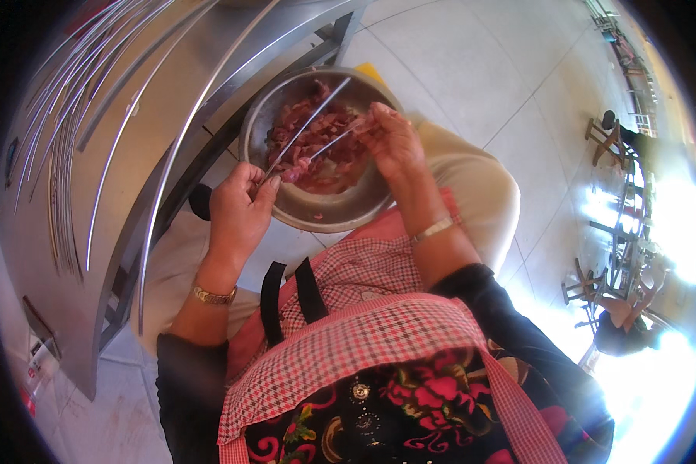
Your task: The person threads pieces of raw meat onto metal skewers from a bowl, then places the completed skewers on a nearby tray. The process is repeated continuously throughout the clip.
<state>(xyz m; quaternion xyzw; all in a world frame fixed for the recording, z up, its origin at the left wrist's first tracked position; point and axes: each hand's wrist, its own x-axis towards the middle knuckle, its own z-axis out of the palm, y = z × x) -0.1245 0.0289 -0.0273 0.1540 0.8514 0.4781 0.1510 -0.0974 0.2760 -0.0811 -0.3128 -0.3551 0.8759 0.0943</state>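
My left hand [245, 200] pinches thin metal skewers [316, 119] between thumb and fingers, above a round metal bowl [319, 216]. One skewer slants up bare across the bowl. On the other, a lump of raw meat [297, 170] sits close to my left fingertips, and its far end runs to my right hand [395, 142]. There, my right fingers grip a raw meat piece [361, 124] at that skewer's tip; whether the tip has pierced it cannot be told. Many raw meat strips [307, 124] lie in the bowl beneath, with reddish liquid at the near side.
A metal table [145, 75] stands at my left, with many long metal skewers [64, 203] spread on it. Something yellow [370, 72] shows behind the bowl. Wooden stools [606, 142] and another person [620, 330] are far off to the right on the tiled floor [499, 64].
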